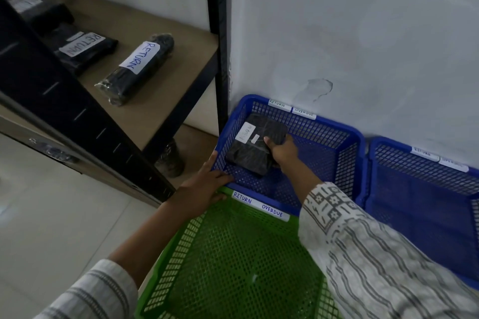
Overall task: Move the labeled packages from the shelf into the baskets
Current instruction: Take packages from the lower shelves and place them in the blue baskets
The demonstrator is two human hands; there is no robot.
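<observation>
On my feed the right grip [282,150] is clamped on a black wrapped package [255,147], thumb on top and fingers curled under its 3 o'clock edge. The package sits tilted inside the blue basket [360,137], close to that basket's 9 o'clock wall; I cannot tell whether it touches the mesh floor. Its wrapping is dark, glossy and creased. It carries a white label [245,132] towards its 10 o'clock corner, with handwriting I cannot read, and a smaller white sticker [255,138] beside that.

The left grip [207,181] is spread, with straight fingers resting on the blue basket's 7 o'clock corner rim. The green basket [233,254] lies at 6 o'clock of my view, its far rim tagged RETURN and OVERDUE. A second blue basket [425,202] stands at 4 o'clock, against the wall [363,33].

At 10 o'clock is the shelf [155,101], where a rolled black package [137,67] bears a white RETURN label. A flatter package [83,50], also marked RETURN, lies just at its 9 o'clock, and another dark package [33,8] sits further back.
</observation>
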